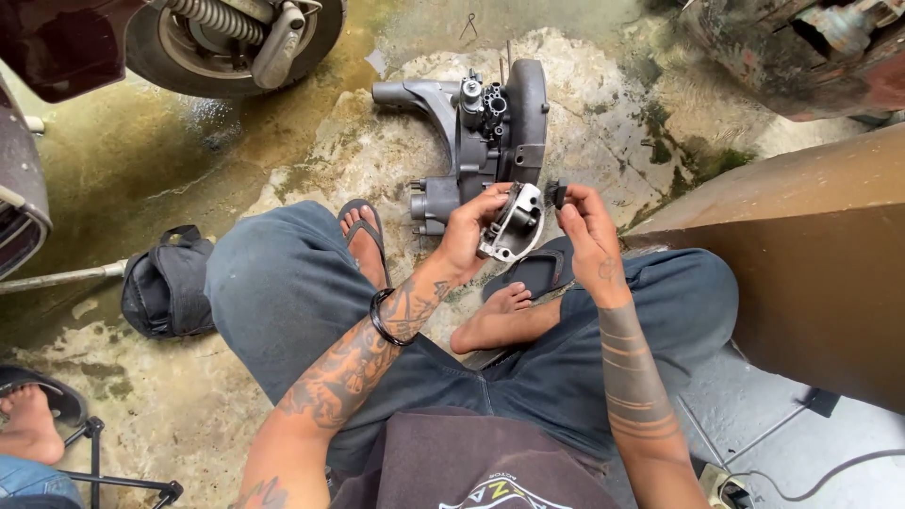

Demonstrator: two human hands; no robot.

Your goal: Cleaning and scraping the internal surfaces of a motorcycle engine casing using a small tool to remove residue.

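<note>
My left hand [468,231] grips a light grey metal engine cover [515,224], held tilted above my knees. My right hand [586,229] pinches a small black part [560,193] right beside the cover's upper edge. Just beyond both hands, a dark grey scooter engine casing [490,132] stands on the concrete floor, its long arm pointing left. I sit with legs bent, in blue jeans and flip-flops.
A scooter wheel [236,38] stands at the top left. A black bag [168,287] lies on the floor left of my leg. A brown box [811,254] fills the right side. Another person's foot [28,424] shows at the bottom left. The floor is wet and stained.
</note>
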